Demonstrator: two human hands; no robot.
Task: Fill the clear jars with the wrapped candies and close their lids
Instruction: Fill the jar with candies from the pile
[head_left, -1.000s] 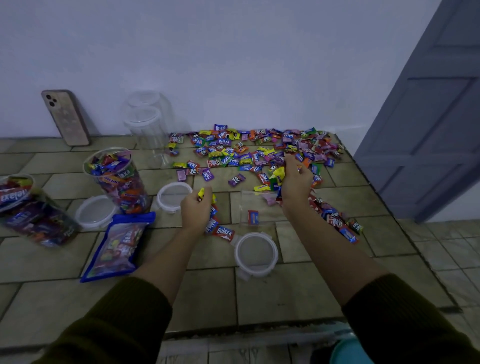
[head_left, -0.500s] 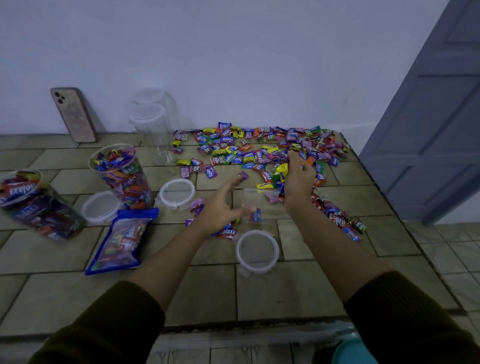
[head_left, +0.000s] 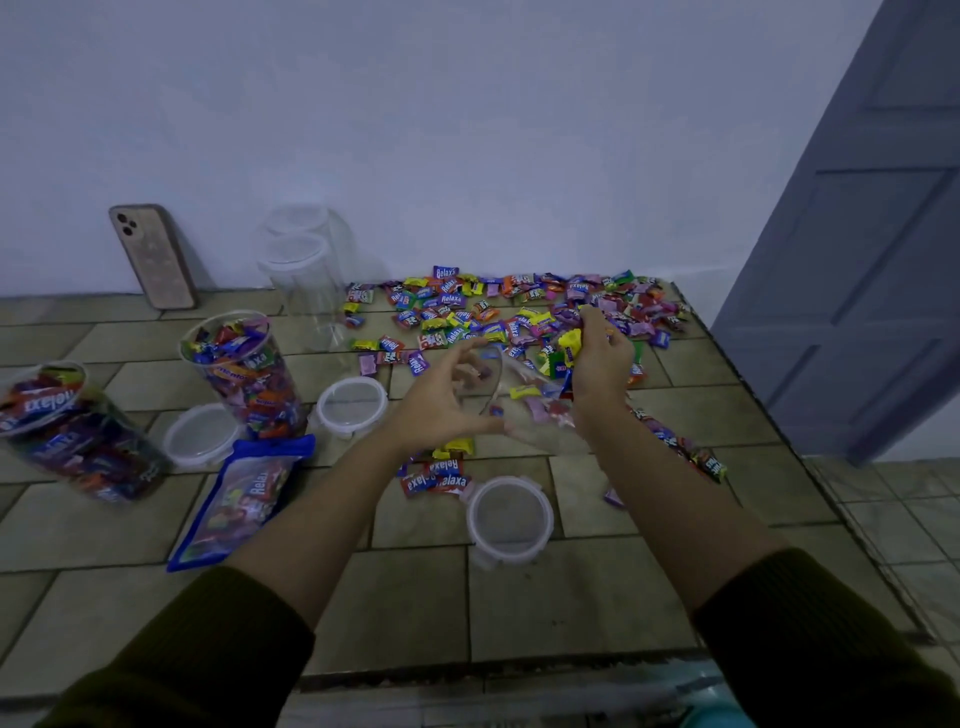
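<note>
Left grip (head_left: 441, 402) was wide open, fingers spread, thumb and fingertips bracketing the jar (head_left: 540, 421) mid-worktop; couldn't tell whether it actually touched. The jar looked tilted, with a few candies inside, all blurred. Right grip (head_left: 597, 364) was curled round a handful (head_left: 569, 340) of candies, held over the jar's far side at the near edge of the pile (head_left: 467, 312). The pile lay spread along the wall (head_left: 467, 130) at the back of the worktop (head_left: 571, 597). One lid (head_left: 509, 519) lay flat just in front of the jar, apart from it, with a few loose candies to its left. On the left stood two full jars (head_left: 249, 374), uncapped, with two lids (head_left: 353, 402) beside them and a candy bag (head_left: 244, 493) flat in front. Two empty jars (head_left: 306, 280) stood at the wall, and a phone (head_left: 153, 257) leaned on it to their left.
</note>
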